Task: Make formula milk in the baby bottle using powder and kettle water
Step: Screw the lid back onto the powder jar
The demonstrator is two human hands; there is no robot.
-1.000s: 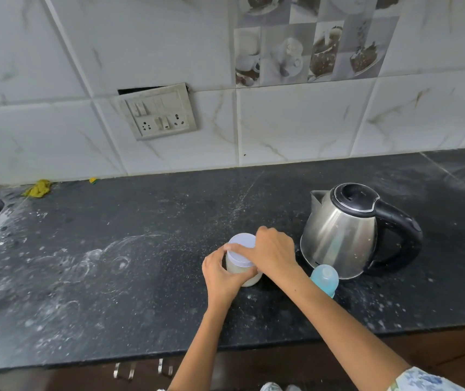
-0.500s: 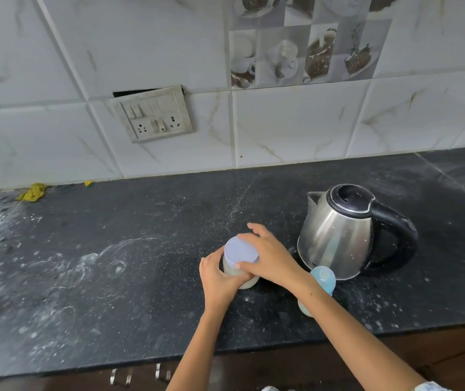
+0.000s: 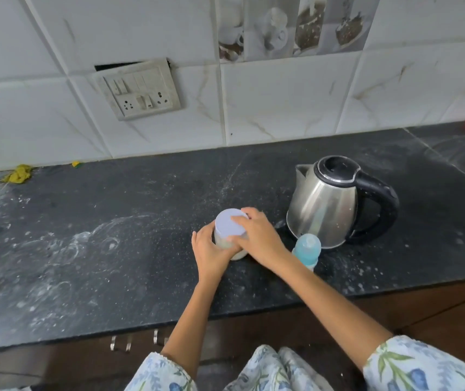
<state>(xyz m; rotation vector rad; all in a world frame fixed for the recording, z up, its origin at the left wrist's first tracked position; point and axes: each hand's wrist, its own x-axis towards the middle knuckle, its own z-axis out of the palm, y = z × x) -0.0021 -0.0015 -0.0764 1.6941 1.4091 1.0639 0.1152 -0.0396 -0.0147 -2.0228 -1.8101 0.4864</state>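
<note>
On a dusty black bench near its front edge, opening the powder jar: left hand grasping its body, right hand clasping the lid, likely lifting off next, beside baby bottle and kettle.

A tilted switchboard on white wall tiles; yellow cloth (crumpled) lies far left on the countertop.

I see both forearms bare from wrist to near the elbow. The left sleeve and right sleeve are pale fabric printed with blue flowers and green leaves, scalloped white trim at the cuffs
</note>
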